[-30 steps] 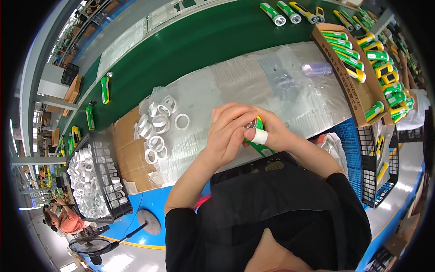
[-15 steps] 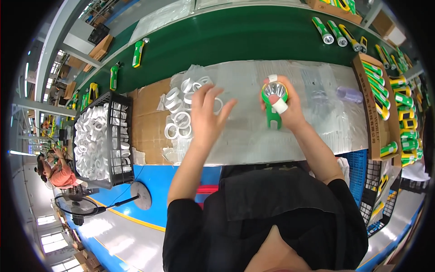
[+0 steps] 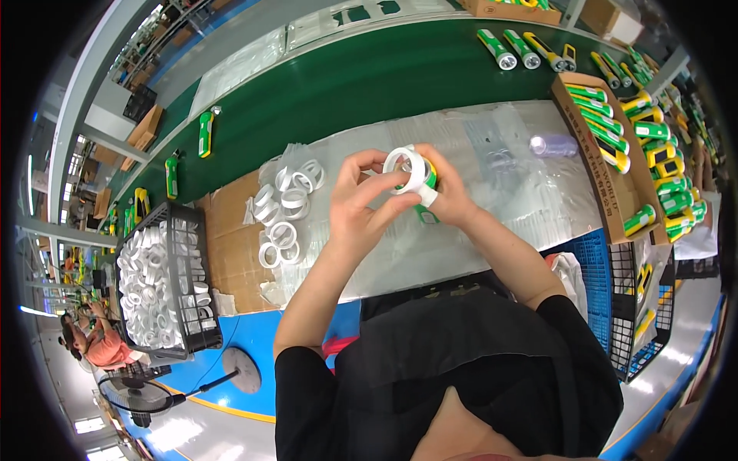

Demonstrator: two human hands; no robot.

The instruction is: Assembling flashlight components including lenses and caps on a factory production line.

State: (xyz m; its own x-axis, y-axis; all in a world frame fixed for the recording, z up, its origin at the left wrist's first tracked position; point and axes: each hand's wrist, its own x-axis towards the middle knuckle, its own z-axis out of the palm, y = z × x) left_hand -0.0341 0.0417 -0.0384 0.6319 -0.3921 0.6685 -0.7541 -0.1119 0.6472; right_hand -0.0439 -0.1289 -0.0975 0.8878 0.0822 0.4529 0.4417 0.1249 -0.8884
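A green conveyor belt (image 3: 369,77) runs across the top of the view, carrying several green and yellow flashlights (image 3: 204,132) spaced along it. Below it lies the worktable covered in clear plastic sheeting (image 3: 492,200), with a patch of flat brown cardboard (image 3: 231,253) at its left end. A black wire basket (image 3: 196,307) stands at the left edge of the table, heaped with white plastic rings. On the right, an open cardboard box (image 3: 596,165) holds rows of finished green and yellow flashlights (more sit in wire racks beyond it). A loose pile of white rings (image 3: 286,207) rests on the plastic just left of the hands. The left hand (image 3: 361,207) is raised over the middle of the table, its thumb and fingers pinching a white ring (image 3: 405,167) by the rim. The right hand (image 3: 450,196) is closed around a green and yellow flashlight (image 3: 425,188), gripping its body so that only the head end and a bit of the handle show. The ring sits right against the flashlight's head, between the two hands, above the plastic sheeting.
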